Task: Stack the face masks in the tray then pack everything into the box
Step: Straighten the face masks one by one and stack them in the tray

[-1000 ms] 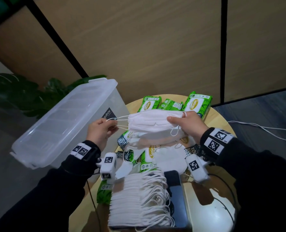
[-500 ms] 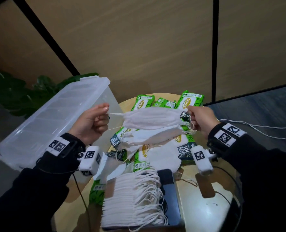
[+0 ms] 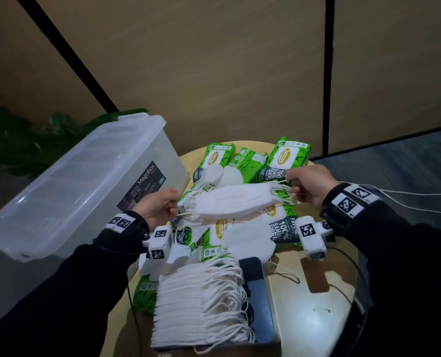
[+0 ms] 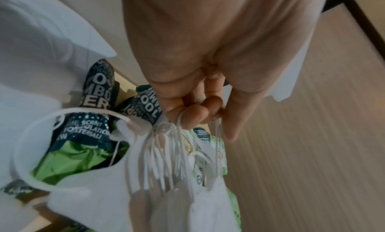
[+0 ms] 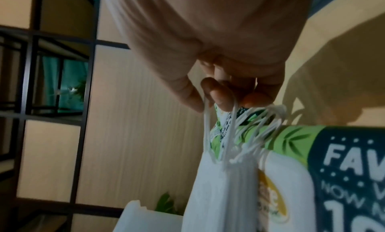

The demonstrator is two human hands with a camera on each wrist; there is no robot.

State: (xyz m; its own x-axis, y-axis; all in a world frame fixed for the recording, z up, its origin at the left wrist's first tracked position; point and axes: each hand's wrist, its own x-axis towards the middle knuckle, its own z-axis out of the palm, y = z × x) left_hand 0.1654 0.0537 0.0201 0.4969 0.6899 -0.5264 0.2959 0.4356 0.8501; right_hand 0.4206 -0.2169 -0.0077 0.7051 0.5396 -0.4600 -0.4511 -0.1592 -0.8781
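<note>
A bundle of white face masks (image 3: 233, 202) hangs stretched between my hands above the table. My left hand (image 3: 160, 207) pinches the ear loops (image 4: 166, 136) at its left end. At the other end my right hand (image 3: 307, 184) pinches the ear loops (image 5: 233, 136). A tall stack of white masks (image 3: 201, 305) lies in the dark tray (image 3: 259, 300) near me. Several loose masks (image 3: 247, 240) lie on the green wipe packs (image 3: 289, 155) underneath. The clear lidded box (image 3: 80, 186) stands to the left, beside my left hand.
The round wooden table (image 3: 317, 305) carries several green wipe packs at the back and middle. A white cable (image 3: 407, 197) runs off to the right. A plant (image 3: 21, 140) stands behind the box. Wooden wall panels rise just behind the table.
My hands have pulled apart, from holding the bundle's body to gripping only its ear loops. The bundle is now stretched out and slightly lower over the wipe packs.
</note>
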